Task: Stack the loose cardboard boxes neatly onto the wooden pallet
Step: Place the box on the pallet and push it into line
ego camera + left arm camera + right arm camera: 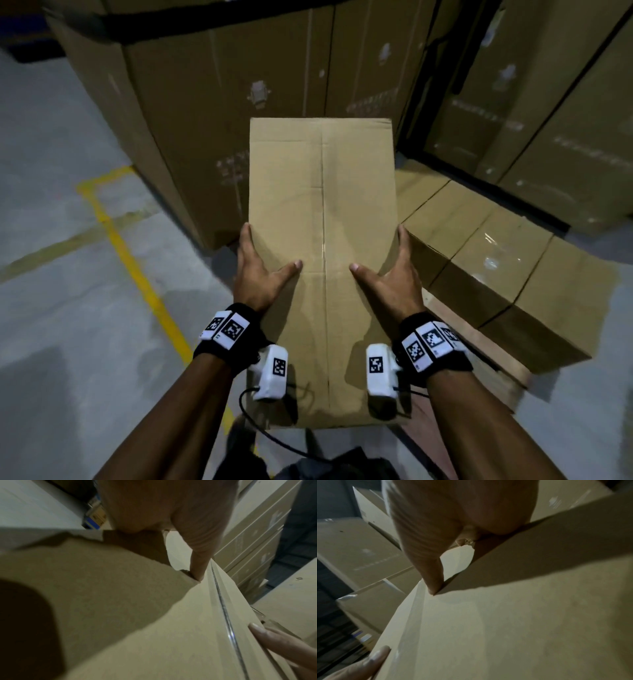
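Note:
A long plain cardboard box (322, 212) with a taped centre seam is held lengthwise in front of me. My left hand (265, 263) grips its left top edge, thumb spread on the top face (154, 615) and fingers down the side. My right hand (388, 265) grips the right edge the same way, thumb on the top face (505, 628). The fingers on the box sides are mostly hidden. To the right, a row of taped boxes (496, 253) lies on the wooden pallet (493, 363). The held box's right side is close to that row.
Tall stacks of printed cartons (222, 102) stand straight ahead, and more cartons (548, 137) rise at the back right. A yellow floor line (130, 257) crosses the grey concrete on the left. A black cable (274, 438) hangs below the left wrist camera.

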Tool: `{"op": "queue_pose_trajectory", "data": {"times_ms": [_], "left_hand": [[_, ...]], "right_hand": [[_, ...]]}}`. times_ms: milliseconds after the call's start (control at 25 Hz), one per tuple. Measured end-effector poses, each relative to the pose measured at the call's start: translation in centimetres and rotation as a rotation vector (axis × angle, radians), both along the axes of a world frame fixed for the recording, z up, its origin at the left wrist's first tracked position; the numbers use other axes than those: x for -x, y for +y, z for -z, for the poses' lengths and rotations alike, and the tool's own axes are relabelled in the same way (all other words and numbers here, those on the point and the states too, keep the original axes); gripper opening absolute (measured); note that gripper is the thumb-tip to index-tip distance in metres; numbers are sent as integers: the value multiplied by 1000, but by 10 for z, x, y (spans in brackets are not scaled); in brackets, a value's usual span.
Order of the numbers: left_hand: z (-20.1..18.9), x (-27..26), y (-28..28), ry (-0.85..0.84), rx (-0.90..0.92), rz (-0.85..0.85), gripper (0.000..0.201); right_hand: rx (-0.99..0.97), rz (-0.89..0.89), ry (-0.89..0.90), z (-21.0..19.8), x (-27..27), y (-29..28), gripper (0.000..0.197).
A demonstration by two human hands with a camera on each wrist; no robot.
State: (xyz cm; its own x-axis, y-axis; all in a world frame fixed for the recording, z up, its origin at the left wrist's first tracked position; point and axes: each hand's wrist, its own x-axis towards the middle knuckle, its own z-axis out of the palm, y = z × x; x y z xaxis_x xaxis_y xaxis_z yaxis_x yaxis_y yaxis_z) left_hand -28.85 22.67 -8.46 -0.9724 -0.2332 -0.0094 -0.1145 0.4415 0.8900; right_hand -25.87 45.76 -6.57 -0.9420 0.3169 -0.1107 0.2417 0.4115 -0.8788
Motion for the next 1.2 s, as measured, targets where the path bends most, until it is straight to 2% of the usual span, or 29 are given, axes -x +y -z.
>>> {"op": "queue_pose_trajectory", "data": {"times_ms": [200, 440, 600, 840, 1200], "left_hand": [[0, 91, -47, -33, -45, 223, 117], [3, 161, -55, -115, -154, 391, 111], [23, 213, -41, -198, -149, 475, 110], [44, 297, -5, -260, -42, 535, 111], [71, 411, 29, -346, 81, 689, 112]], "right_hand": [[2, 233, -29, -1, 43, -59, 119], [0, 401, -97, 2, 76, -86, 117], [10, 490, -160, 23, 110, -82, 118], [88, 554, -215, 58, 181, -54, 116], [196, 655, -298, 86, 274, -36, 116]]}}
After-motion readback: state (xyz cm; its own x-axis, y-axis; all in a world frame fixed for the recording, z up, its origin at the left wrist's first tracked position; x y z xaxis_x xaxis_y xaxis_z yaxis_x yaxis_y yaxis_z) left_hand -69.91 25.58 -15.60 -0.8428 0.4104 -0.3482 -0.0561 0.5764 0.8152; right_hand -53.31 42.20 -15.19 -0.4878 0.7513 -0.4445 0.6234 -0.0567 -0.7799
